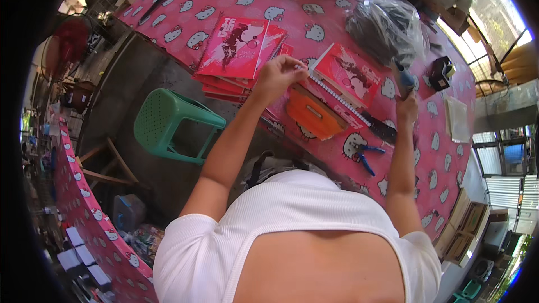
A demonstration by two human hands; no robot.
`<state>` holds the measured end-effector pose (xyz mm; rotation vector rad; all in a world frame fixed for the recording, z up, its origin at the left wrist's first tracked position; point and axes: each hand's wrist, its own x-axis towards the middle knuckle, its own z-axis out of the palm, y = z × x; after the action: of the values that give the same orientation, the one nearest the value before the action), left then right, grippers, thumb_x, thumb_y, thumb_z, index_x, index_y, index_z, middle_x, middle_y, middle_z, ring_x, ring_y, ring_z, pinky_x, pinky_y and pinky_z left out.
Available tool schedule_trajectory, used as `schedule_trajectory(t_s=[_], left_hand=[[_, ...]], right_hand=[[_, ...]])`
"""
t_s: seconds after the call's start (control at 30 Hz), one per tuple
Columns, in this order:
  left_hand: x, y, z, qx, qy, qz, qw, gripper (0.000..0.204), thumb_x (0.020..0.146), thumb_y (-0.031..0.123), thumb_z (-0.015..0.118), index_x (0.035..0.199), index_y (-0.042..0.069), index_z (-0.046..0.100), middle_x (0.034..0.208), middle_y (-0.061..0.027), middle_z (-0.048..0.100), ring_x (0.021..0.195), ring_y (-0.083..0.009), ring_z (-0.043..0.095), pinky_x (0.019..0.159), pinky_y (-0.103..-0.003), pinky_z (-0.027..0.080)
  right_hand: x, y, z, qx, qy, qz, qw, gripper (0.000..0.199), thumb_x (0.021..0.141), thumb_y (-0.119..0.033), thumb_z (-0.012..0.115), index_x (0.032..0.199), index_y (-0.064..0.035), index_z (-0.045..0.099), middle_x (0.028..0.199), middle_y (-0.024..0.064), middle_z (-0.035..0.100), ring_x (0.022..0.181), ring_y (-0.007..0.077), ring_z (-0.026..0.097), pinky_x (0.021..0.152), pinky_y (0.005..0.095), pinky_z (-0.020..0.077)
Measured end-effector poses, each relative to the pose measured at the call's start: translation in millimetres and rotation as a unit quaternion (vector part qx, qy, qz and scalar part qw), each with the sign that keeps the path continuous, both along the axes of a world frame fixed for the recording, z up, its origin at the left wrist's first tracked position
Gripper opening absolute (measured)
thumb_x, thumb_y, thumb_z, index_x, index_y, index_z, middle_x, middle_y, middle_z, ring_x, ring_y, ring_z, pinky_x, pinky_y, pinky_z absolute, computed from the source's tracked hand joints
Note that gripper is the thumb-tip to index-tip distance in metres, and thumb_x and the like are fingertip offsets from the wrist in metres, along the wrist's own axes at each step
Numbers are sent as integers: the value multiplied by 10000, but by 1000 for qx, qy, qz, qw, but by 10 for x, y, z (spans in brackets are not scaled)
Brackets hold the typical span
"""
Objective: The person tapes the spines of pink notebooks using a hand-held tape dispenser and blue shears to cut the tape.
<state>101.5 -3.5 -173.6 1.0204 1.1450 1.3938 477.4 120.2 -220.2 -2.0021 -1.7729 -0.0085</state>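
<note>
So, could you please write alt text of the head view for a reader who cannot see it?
A person's left hand is pinched beside a red notebook on a pink patterned table, while the right hand grips a blue-grey tool. Nearby lie stacked red notebooks, an orange slotted piece and blue-handled pliers; a green stool stands by the table.

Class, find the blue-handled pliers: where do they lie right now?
In the head view, the blue-handled pliers lie right of centre on the pink table, between the orange slotted piece and the right forearm.
</note>
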Motion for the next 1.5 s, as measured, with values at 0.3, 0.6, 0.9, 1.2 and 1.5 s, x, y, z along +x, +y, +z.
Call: schedule_trajectory(t_s=[0.3,0.6,0.9,1.2,1.5], left_hand=[[367,-85,1218,345,53,18,937,217,710,-97,737,860,0,613,845,-120,677,738,-134,653,637,-227,548],[709,-265,1047,216,144,-19,966,268,714,-80,739,964,-31,657,858,-98,685,763,-104,647,683,-215,540],[650,-327,1041,144,85,-86,982,290,794,-57,674,1076,-10,628,913,-86,683,798,-103,654,729,-208,524],[715,-367,892,129,45,-85,987,293,765,-86,689,1041,-14,619,862,-101,677,774,-148,671,708,-228,545],[768,-415,830,186,193,-94,959,264,720,-46,734,975,-6,681,1051,-91,640,905,-143,639,751,-247,548]], right_hand=[[-346,-945,869,57,321,229,917,345,827,-266,673,1092,-47,646,1139,166,607,1063,299,572,894,366,452],[-1285,-1396,1569,38,310,401,861,256,786,-50,654,1041,-27,632,934,113,616,862,261,594,778,322,474],[-1374,-1445,1422,-8,439,334,834,308,736,-57,712,1012,-27,578,852,48,606,771,144,562,717,273,444],[-1298,-1581,1279,21,429,316,846,233,730,-59,720,948,-32,642,833,32,625,760,124,574,703,263,444],[-1080,-1782,1155,69,251,300,918,447,783,-111,680,1205,-52,545,1136,136,567,1039,319,538,877,357,435]])
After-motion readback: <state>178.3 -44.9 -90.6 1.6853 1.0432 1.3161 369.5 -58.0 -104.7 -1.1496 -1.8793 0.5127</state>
